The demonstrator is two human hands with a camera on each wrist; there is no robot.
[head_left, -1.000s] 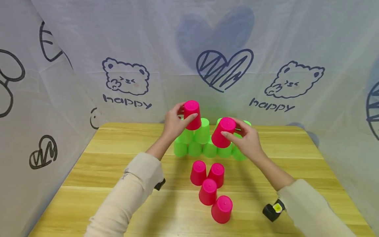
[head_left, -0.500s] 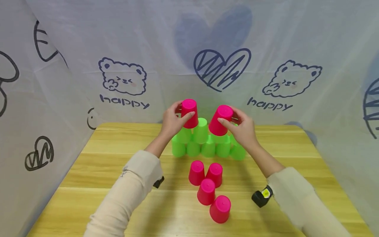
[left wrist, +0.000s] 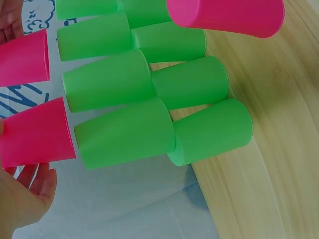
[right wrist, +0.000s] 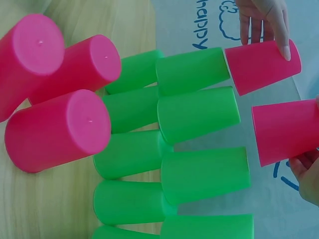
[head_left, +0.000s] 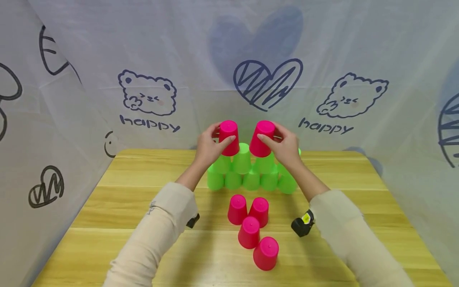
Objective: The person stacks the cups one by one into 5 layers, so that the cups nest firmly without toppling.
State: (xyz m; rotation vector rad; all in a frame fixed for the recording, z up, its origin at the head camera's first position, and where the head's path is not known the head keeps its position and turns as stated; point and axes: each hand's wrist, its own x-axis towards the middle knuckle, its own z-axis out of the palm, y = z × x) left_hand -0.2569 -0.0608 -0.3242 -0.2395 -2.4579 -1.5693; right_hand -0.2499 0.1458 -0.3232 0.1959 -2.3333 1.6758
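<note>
My left hand [head_left: 208,146] grips an upside-down pink cup [head_left: 228,137], thumb on its near side, above the left end of the green cups. My right hand [head_left: 288,146] holds another inverted pink cup [head_left: 262,139], slightly tilted, above the same cups further right, with a gap between the two held cups. Beneath them, inverted green cups [head_left: 242,158] form an upper row on a lower row [head_left: 251,181]. In the left wrist view, the left-hand cup [left wrist: 37,134] hangs close to the upper green cups; the right wrist view shows the right-hand cup [right wrist: 286,132] apart from them.
Several upside-down pink cups [head_left: 249,232] stand on the wooden table [head_left: 143,207] in front of the green stack. A white printed cloth [head_left: 204,99] hangs right behind the table's back edge. A black wrist camera [head_left: 303,224] hangs under the right sleeve.
My right hand has lifted its pink cup and carried it left toward the other held cup; it is now less tilted. My left hand stays nearly in place.
</note>
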